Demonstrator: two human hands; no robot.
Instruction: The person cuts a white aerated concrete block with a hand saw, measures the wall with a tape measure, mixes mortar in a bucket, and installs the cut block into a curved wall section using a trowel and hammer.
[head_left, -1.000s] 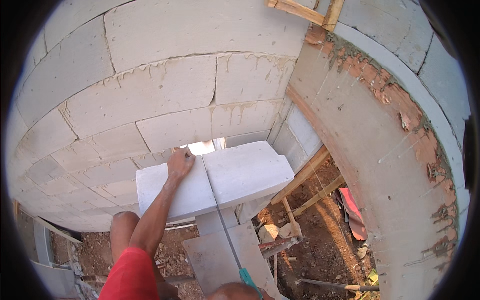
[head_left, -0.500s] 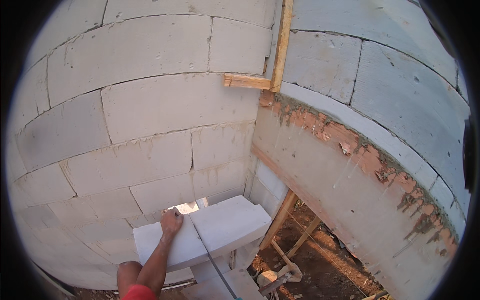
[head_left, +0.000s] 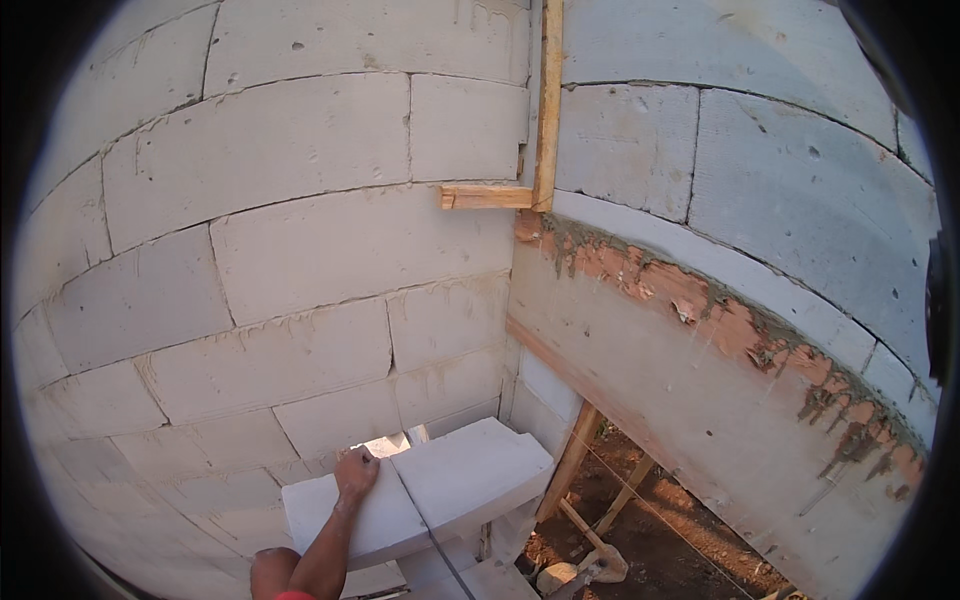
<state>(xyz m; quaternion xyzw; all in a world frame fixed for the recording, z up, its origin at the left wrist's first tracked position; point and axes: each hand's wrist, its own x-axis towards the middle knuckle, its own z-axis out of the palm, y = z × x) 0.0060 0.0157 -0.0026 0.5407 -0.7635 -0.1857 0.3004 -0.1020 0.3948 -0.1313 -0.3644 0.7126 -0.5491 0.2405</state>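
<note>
A white lightweight block [head_left: 478, 466] lies across a stack of pale blocks beside the wall. My left hand [head_left: 357, 474] presses on its left part, with the fingers curled over the far edge. Just to the right of that hand, a thin saw blade [head_left: 437, 541], seen edge-on, crosses the block's top from far to near and runs off the lower edge of the picture. Whether the blade has cut deep into the block cannot be seen. My right hand is out of view, as is the saw's handle.
A pale block wall [head_left: 300, 245] rises on the left. On the right, a concrete beam [head_left: 640, 350] slopes down beneath bluish blocks. A wooden batten [head_left: 547, 110] stands in the corner. Below the beam lie brown soil [head_left: 665, 510], timber props [head_left: 625, 490] and a taut string.
The view has tilted, so everything sits slightly lower in the picture. The bit of teal saw handle at the lower edge has gone out of sight. My left hand stays on the block.
</note>
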